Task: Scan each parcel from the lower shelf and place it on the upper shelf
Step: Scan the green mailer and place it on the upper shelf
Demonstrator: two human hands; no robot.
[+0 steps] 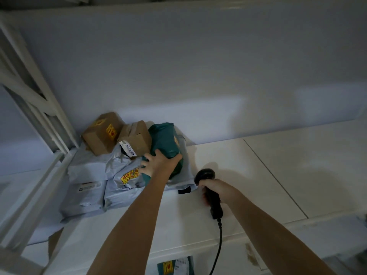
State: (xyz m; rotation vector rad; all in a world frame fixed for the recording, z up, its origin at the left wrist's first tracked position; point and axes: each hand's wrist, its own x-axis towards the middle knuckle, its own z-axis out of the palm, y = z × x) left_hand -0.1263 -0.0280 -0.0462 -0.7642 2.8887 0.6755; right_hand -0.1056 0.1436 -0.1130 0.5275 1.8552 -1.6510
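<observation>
Both grips full | left hand point(158, 165) clasps green parcel point(165, 140) | right hand point(213, 190) wraps scanner point(206, 175), labels seemingly blurred

Two bare forearms reach in from below — no sleeves, watch or rings visible on left hand point(158, 164) or right hand point(213, 190).

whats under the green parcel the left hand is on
The green parcel lies on a pile of grey mailer bags on the upper shelf. The left hand and the parcel itself cover what is directly beneath.
</observation>
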